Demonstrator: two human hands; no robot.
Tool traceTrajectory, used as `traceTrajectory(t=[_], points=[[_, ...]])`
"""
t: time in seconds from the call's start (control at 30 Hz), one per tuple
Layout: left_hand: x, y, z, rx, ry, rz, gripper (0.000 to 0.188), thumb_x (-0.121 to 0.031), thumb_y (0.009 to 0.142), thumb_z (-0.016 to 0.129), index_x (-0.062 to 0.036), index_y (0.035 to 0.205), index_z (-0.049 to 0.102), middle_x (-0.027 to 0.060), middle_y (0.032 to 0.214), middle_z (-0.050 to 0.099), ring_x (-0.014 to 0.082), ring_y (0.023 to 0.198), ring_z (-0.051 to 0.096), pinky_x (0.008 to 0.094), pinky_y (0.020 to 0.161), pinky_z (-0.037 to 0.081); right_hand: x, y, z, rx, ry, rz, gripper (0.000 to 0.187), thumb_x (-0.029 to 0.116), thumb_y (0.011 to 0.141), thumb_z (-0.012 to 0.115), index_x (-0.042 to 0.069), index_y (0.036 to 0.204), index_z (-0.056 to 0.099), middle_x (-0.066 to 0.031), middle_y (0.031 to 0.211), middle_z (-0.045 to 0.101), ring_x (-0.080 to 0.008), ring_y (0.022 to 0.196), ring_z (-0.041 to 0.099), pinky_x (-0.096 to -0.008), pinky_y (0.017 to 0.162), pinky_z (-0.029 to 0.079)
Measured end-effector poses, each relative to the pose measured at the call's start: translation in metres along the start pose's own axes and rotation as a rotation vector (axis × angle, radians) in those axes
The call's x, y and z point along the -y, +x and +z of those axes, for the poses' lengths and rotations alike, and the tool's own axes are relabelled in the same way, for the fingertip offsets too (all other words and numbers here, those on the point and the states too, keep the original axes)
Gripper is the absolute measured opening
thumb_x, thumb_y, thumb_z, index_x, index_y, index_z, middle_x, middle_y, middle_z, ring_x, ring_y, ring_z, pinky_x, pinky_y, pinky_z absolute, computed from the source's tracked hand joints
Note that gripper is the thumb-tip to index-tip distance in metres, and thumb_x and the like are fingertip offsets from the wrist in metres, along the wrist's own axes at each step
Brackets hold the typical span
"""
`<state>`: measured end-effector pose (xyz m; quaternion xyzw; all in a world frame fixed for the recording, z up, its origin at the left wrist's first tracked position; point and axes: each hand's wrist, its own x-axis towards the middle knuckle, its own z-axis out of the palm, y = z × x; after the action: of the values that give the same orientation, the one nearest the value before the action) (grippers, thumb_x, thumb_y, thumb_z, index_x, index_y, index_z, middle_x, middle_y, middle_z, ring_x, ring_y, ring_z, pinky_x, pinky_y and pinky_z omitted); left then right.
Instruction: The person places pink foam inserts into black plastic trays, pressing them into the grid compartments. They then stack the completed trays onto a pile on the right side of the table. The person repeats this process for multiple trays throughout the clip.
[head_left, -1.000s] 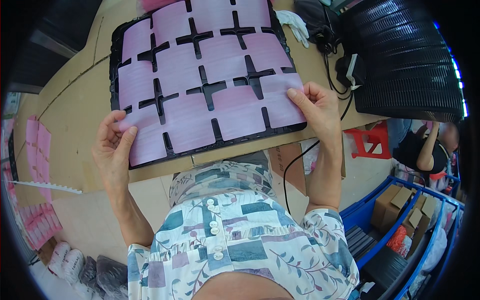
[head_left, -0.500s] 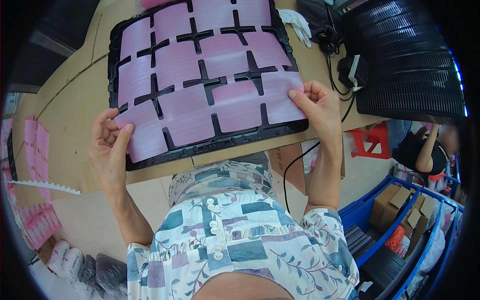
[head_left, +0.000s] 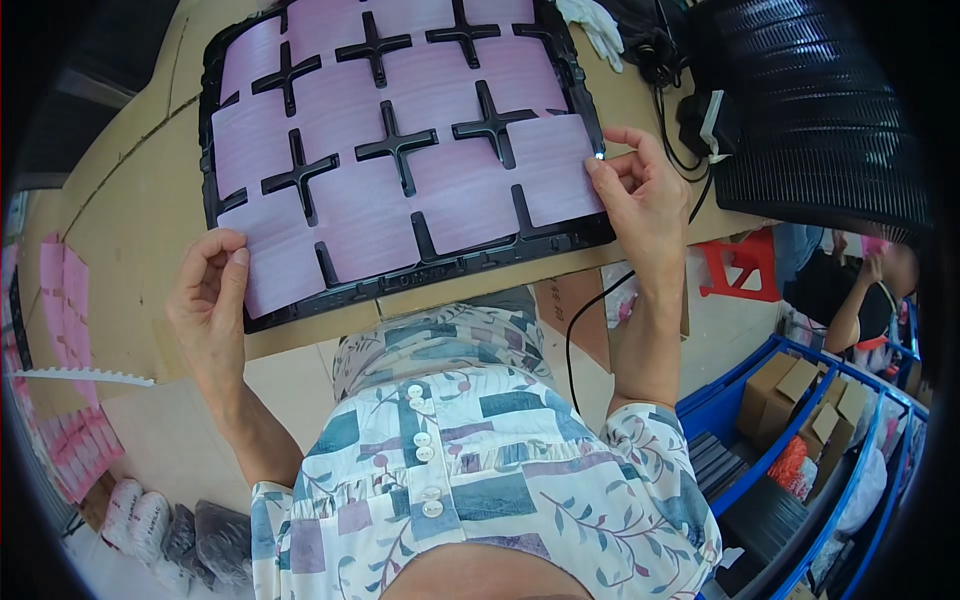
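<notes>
A thin pink foam sheet with cross-shaped cutouts lies over a black plastic tray. The tray's dark cross-shaped ribs show through the cutouts. At the sheet's near left corner, the thumb and bent fingers of my left hand are closed on its edge. My right hand pinches the right edge, thumb on the near side and fingers curled beside the tray's rim. Along the front, the sheet lies down between the ribs.
Cardboard covers the table. Stacked black trays stand at the right, beside a black cable and a white glove. Beyond are a red stool, a blue rack with boxes, and another person. Pink sheets hang at left.
The front strip of the foam sheet has gone from raised and bowed to lying flatter, its cutouts now around the ribs. Both hands keep to its edges; the tray appears slightly farther up in view.
</notes>
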<state>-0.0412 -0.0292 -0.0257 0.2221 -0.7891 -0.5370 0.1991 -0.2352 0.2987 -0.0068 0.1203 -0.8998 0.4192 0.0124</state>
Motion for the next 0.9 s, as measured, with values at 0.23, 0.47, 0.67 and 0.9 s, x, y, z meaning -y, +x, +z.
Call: traceTrajectory(t=[0.23,0.47,0.67,0.9], points=[[-0.01,-0.005,0.009,-0.039,0.337,0.163,0.013,0.005,0.089,0.063,-0.001,0.1,0.068,0.0021,0.093,0.064,0.0084,0.079,0.056,0.0214,0.067,0.045,0.0,-0.013,0.003,-0.064,-0.254,-0.142,0.022,0.012,0.083,0.074,0.005,0.101,0.066,-0.0057,0.07,0.067,-0.019,0.057,0.064,-0.0321,0.055,0.048],[-0.011,-0.003,0.008,-0.085,0.455,0.231,0.013,0.005,0.089,0.063,-0.0013,0.099,0.067,0.0042,0.091,0.063,0.0108,0.074,0.056,0.0235,0.065,0.045,-0.003,-0.009,0.009,-0.057,-0.342,-0.287,0.015,0.011,0.081,0.073,0.009,0.093,0.065,-0.0038,0.067,0.065,-0.0235,0.058,0.063,-0.036,0.054,0.048],[-0.016,-0.004,0.014,-0.058,0.476,0.177,0.013,0.005,0.088,0.063,-0.0014,0.099,0.066,0.0049,0.091,0.063,0.0126,0.074,0.056,0.0248,0.066,0.046,-0.003,-0.01,0.01,-0.067,-0.356,-0.312,0.012,0.007,0.078,0.071,0.009,0.089,0.065,-0.0048,0.067,0.064,-0.0245,0.062,0.064,-0.0368,0.055,0.048],[-0.014,-0.004,0.01,-0.055,0.499,0.189,0.013,0.003,0.087,0.064,-0.0012,0.099,0.066,0.0072,0.092,0.064,0.0166,0.075,0.058,0.0278,0.068,0.048,-0.004,-0.007,0.018,-0.093,-0.432,-0.444,0.006,0.005,0.079,0.069,0.008,0.084,0.066,-0.0086,0.075,0.066,-0.0277,0.067,0.065,-0.0387,0.058,0.05]])
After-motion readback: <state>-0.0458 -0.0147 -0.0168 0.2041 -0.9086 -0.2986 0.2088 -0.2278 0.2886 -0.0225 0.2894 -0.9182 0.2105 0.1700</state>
